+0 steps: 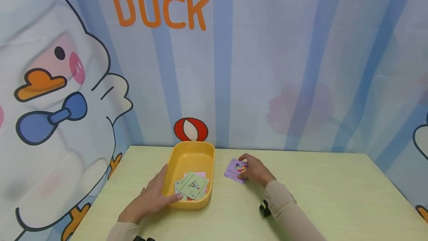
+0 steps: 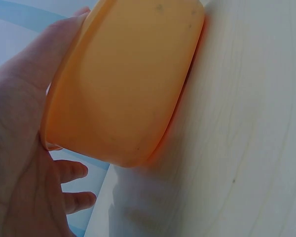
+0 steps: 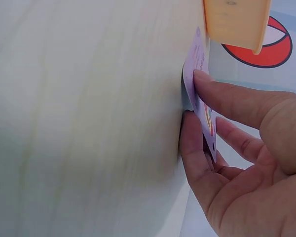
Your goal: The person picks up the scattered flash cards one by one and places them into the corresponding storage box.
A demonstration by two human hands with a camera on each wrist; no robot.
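Note:
A yellow plastic tray (image 1: 190, 155) stands on the table, with several cards (image 1: 194, 185) heaped in its near end, a green one uppermost. My left hand (image 1: 152, 198) holds the tray at its near left corner, the thumb reaching over the rim. The left wrist view shows the tray's outer wall (image 2: 128, 84) close beside this hand. To the right of the tray, my right hand (image 1: 255, 170) pinches a purple card (image 1: 234, 170) with a colourful picture. In the right wrist view the thumb lies on the card's (image 3: 200, 94) printed face and a finger is behind it.
The pale wooden table (image 1: 334, 192) reaches up to a cloth backdrop (image 1: 247, 66) printed with a duck and blue stripes. The tray's far end stands close to the backdrop. A black wrist strap (image 1: 265, 208) shows under the right sleeve.

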